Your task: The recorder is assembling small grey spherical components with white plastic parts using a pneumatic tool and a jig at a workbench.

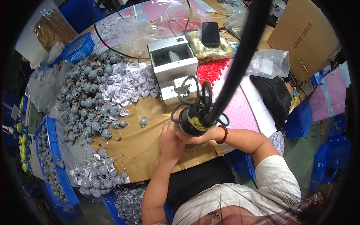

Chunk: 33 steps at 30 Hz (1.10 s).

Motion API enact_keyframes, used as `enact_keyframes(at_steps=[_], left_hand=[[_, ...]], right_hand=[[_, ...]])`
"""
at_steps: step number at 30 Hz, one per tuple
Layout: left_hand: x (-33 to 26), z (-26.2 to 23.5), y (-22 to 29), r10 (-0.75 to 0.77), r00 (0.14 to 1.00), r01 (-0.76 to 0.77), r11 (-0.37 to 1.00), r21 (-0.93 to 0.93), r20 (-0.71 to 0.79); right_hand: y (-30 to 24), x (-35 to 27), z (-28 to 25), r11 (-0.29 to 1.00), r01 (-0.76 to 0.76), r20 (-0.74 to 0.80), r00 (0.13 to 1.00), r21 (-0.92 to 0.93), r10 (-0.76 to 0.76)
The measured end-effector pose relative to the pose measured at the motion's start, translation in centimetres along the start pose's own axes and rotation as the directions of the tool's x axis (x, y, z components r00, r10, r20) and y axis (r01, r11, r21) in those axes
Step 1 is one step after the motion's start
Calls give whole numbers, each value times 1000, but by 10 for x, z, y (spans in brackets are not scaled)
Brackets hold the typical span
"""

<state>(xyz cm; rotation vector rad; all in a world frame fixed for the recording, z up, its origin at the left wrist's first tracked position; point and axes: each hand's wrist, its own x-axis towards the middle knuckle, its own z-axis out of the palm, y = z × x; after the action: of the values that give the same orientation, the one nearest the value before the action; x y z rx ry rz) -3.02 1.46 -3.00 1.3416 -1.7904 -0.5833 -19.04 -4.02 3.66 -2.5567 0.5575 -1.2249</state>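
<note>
both hands at frame centre: left hand (170, 140) grip pinching a small part, too hidden to name; right hand (195, 137) grip behind black tool (195, 120), cannot tell. risk: part slips, rolls w/ grey balls (88, 101) on table (146, 150).

Your one view came from the left camera on your head, and it looked steeply down over your own chest and lap onto the table (138, 150). It sat close: your hands (176, 138) met just below the middle of the picture, your forearms entering from the lower edge. The fisheye lens bent the scene, so the far cardboard box (300, 33) and the left blue basket (79, 47) curved toward the dark rim. A thick black cable (240, 60) hung right before the lens, crossing from top to centre. No second view was given.
</note>
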Motion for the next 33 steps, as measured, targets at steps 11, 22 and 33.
enact_keyframes(at_steps=[11,22,33], left_hand=[[11,-10,34,-98,989,70,967,243,108],[2,-7,22,-41,999,38,997,68,36],[-8,-2,14,40,998,-38,997,71,-38]], right_hand=[[2,16,-29,501,-538,77,730,678,679],[139,-75,-90,707,-705,-469,645,-59,604],[0,-57,-5,729,-613,108,783,304,613]])
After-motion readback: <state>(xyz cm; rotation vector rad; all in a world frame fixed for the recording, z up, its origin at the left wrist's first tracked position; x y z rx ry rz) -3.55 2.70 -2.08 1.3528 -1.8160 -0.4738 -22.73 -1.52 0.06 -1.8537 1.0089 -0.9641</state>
